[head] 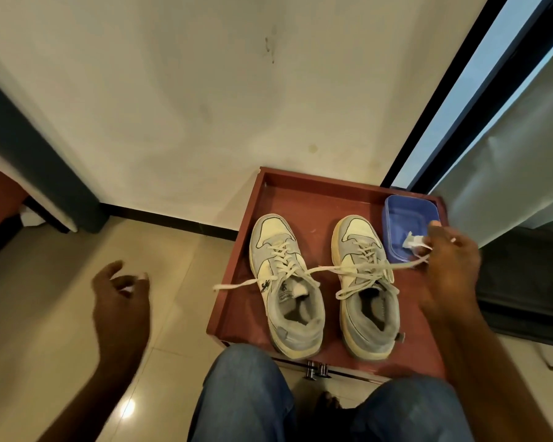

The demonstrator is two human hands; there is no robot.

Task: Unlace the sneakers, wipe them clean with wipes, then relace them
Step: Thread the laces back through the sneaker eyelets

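Two sneakers (324, 282) side by side in red tray (300, 183), toes toward wall, long axes parallel, heels near tray's front edge. Blue container (409, 224) in far right corner. Right hand (450, 260) pinching white wipe (412, 241) over container. Left hand (122, 295) loosely spread above open floor (45, 298) left of tray, holding nothing.

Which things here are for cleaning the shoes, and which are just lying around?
For the job:
left sneaker
right sneaker
laces
wipe pinched in the right hand
blue tub
red tray holding them

Just lying around:
curtain
window
the idle left hand holds nothing
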